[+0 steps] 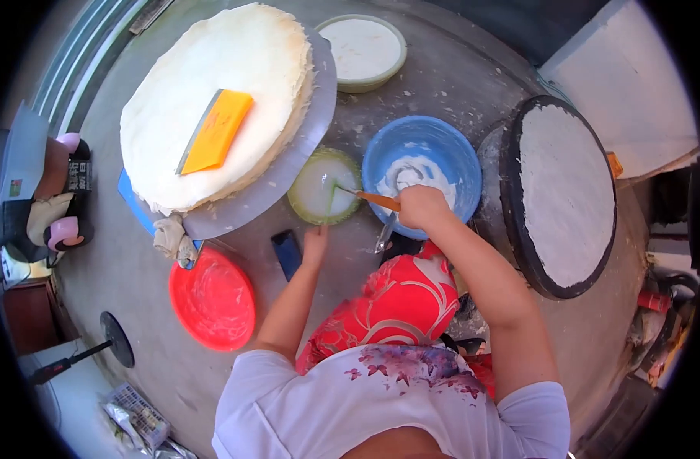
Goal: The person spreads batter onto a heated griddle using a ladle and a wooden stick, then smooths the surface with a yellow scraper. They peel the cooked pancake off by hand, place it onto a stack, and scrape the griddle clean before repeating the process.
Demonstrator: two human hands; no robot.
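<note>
My right hand (421,207) is closed around the handle of a brush-like tool (379,200), whose far end reaches over a green bowl (324,164) of whitish liquid. At the bowl's lower edge is my left hand (316,239), its fingers too small to make out clearly. Beside the green bowl stands a blue basin (474,164) with white batter inside, and a metal utensil (385,232) rests at its lower rim. A round griddle (510,191) on the right is covered by a white layer. At upper left, an orange scraper (220,130) lies on a tall stack of thin white sheets (174,92).
A red basin (212,298) and a dark phone (286,253) are on the floor at lower left. Another bowl (402,53) with white contents stands at the top. A crumpled cloth (170,237) hangs by the round board (296,176) under the stack.
</note>
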